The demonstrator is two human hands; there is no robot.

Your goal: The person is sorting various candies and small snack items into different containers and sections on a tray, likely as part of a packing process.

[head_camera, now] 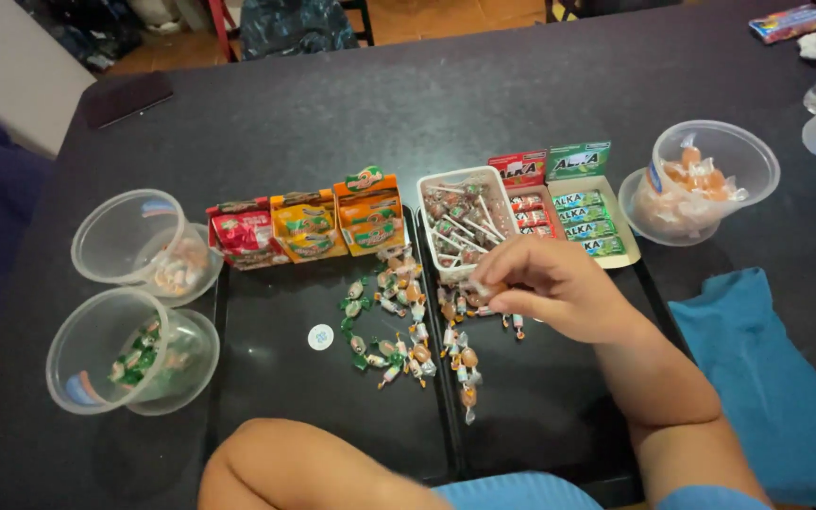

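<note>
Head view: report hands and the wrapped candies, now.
Right hand pinching a small wrapped candy, shut on it. Left hand out of view, only the forearm shows. Loose wrapped candies scattered on black tray. Nothing blocking.

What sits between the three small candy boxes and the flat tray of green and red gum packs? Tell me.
In the head view, a white basket of lollipops stands between the three candy boxes and the gum tray, just above the right hand.

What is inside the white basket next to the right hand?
The white basket holds a heap of wrapped lollipops with white sticks. The right hand covers its near corner, so anything there, or under the heap, is hidden.
</note>
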